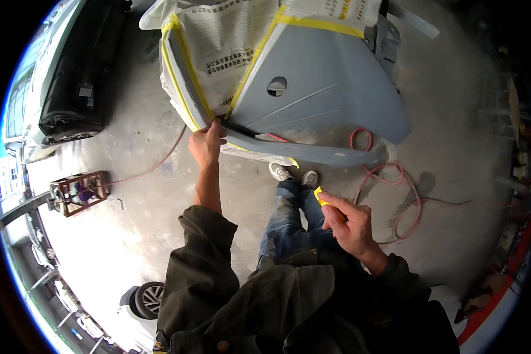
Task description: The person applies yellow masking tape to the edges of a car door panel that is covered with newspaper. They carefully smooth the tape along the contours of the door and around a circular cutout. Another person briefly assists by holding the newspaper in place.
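Note:
A grey car body panel with an oval hole stands in front of me, part of it masked with printed paper and yellow masking tape. Along its near side curves a narrow grey strip. My left hand reaches to the taped corner where strip and paper meet; its thumb and fingers are closed there, and what they pinch is hidden. Held apart from the panel, my right hand grips a small yellow flat piece between thumb and index finger; its exact kind is unclear.
Red hose lies in loops on the concrete floor to the right. A thin hose runs left to a brown metal frame. Something wrapped in black stands at the far left. A car wheel shows at the lower left.

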`<state>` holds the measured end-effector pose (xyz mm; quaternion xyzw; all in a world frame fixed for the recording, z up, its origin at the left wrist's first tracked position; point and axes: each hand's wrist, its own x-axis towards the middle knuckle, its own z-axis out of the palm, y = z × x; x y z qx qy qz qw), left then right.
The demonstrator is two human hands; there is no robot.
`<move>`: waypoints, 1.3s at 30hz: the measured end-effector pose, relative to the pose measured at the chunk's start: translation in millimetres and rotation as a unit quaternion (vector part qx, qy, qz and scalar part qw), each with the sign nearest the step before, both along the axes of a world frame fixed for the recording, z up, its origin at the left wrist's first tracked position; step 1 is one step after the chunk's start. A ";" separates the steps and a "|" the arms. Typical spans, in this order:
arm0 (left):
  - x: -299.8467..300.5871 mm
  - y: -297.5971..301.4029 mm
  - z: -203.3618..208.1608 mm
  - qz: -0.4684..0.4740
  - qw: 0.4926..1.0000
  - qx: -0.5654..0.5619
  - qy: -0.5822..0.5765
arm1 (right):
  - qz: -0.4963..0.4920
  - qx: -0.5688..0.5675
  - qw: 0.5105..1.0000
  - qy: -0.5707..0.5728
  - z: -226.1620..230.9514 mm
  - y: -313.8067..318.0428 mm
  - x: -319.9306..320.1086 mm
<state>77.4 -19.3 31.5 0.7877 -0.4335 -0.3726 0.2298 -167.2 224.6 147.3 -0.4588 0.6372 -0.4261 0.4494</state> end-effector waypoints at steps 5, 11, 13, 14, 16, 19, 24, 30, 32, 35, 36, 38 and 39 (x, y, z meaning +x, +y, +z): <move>20.0 12.8 -16.6 -0.065 0.993 0.099 0.030 | -0.002 0.052 0.999 -0.011 -12.6 29.0 -14.1; -41.9 141.5 23.8 -0.306 0.893 0.214 0.250 | -0.012 0.008 1.000 -0.023 -50.4 47.5 -10.7; -58.2 177.0 44.3 -0.348 0.853 0.218 0.323 | 0.000 -0.020 1.000 -0.010 -56.3 46.0 -3.2; -58.6 190.4 55.4 -0.325 0.864 0.207 0.324 | 0.039 0.017 0.999 0.006 -49.7 43.1 0.1; -51.8 198.6 67.0 -0.292 0.884 0.182 0.317 | 0.052 -0.012 0.998 0.013 -47.5 37.0 10.1; -34.0 194.3 80.1 -0.337 0.909 0.109 0.220 | 0.055 -0.082 0.995 0.025 -50.8 29.7 25.8; -4.3 170.8 83.4 -0.352 0.907 0.120 0.200 | 0.092 -0.032 0.994 0.044 -37.1 8.8 48.1; 49.2 125.5 75.9 -0.354 0.884 0.134 0.274 | 0.104 -0.010 0.993 0.061 -38.9 -21.7 103.7; 69.3 111.5 77.9 -0.346 0.896 0.105 0.256 | 0.114 0.007 0.993 -0.011 -45.9 -31.1 124.8; 88.3 91.2 88.3 -0.381 0.910 0.040 0.161 | 0.099 0.034 0.992 -0.066 -47.0 -41.9 151.2; 94.6 90.0 80.8 -0.387 0.910 -0.001 0.149 | 0.085 0.043 0.994 -0.057 -49.3 -44.6 158.8; 95.5 89.1 79.9 -0.389 0.913 -0.026 0.115 | 0.054 0.070 0.996 -0.013 -54.6 -46.5 164.4; 95.6 89.3 79.1 -0.389 0.915 -0.038 0.099 | 0.038 0.088 0.995 0.017 -58.6 -46.7 164.0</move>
